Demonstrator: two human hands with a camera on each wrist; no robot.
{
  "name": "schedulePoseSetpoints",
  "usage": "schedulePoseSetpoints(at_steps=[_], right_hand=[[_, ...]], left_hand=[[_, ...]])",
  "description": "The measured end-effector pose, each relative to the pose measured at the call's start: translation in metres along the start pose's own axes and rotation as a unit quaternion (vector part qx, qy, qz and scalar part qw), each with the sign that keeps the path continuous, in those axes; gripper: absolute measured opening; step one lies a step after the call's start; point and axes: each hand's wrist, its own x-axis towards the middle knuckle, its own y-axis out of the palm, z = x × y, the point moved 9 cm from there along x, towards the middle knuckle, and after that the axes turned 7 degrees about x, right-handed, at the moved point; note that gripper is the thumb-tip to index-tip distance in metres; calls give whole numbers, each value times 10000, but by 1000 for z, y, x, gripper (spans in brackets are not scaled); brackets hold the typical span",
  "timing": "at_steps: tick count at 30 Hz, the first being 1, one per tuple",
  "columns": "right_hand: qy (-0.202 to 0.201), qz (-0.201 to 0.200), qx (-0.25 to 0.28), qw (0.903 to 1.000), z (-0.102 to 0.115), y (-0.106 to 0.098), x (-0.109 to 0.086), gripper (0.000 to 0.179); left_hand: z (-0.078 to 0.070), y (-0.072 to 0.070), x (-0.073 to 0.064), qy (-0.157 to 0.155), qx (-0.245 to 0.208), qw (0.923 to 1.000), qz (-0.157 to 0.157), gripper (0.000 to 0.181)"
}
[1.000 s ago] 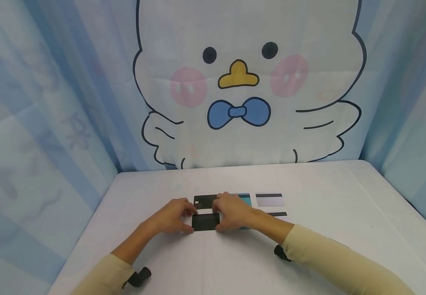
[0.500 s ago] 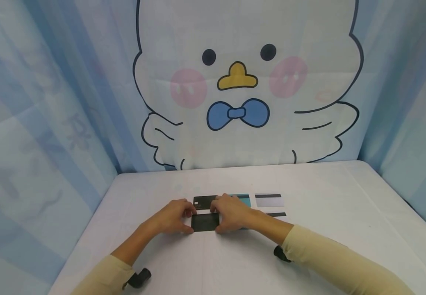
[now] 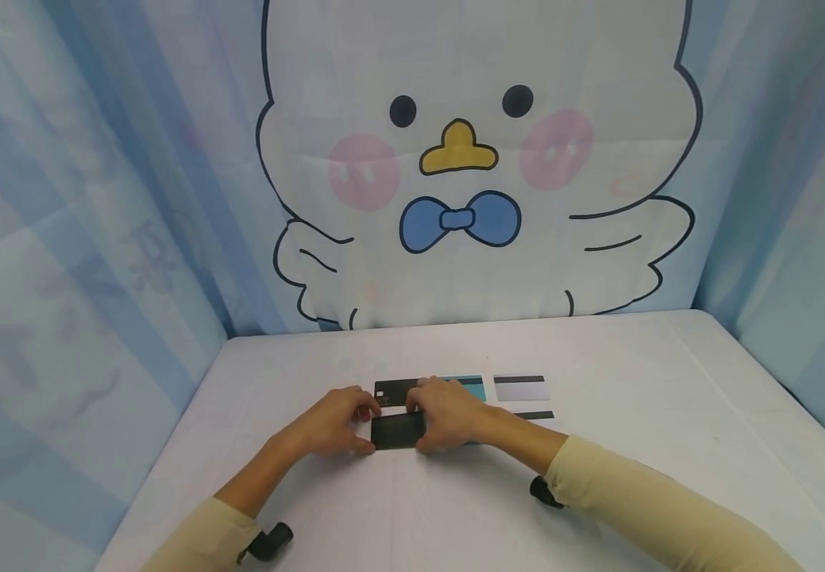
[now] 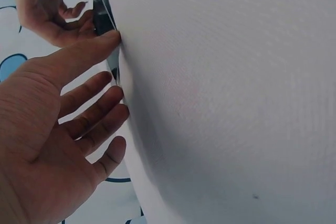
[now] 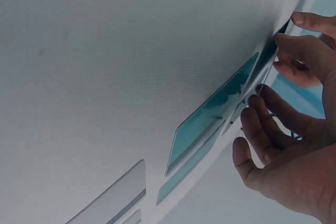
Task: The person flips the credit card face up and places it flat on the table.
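A plain black card (image 3: pixel 398 431) lies between both hands, in the near row of cards in the head view. The left hand (image 3: pixel 337 419) holds its left end, thumb at the near corner and a fingertip at the far corner. Its other fingers spread loosely in the left wrist view. At the right end, the right hand (image 3: pixel 448 411) grips the card between thumb and fingers; the right wrist view shows the card's thin edge spanning them. Just behind is another black card (image 3: pixel 396 392) with a chip and lettering, partly covered by the right hand.
Right of the chip card lie a teal card (image 3: pixel 472 387) and a pale card (image 3: pixel 522 388), both with dark stripes. Another teal card (image 5: pixel 210 119) and a striped pale card (image 3: pixel 535 415) lie partly hidden by the right arm. A curtain with a cartoon bird (image 3: pixel 458 278) hangs behind the white table (image 3: pixel 412 508).
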Motion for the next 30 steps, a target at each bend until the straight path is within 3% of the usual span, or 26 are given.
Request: schedulePoseSetpoints(at_steps=[13,23,30], right_hand=[[-115,-120,279,9995,1,-6,-1,50],[-103,-142,687,9975,-1,-11,-4,48],[-202,-153,559,9981,-1,-10,-5,48]], left_hand=[[-3,-8,-5,295,57,9994,-185,51],[1,-13,-7,296,-180,9989,-312,51],[0,-17,-8,482,-203,9969,-582,49]])
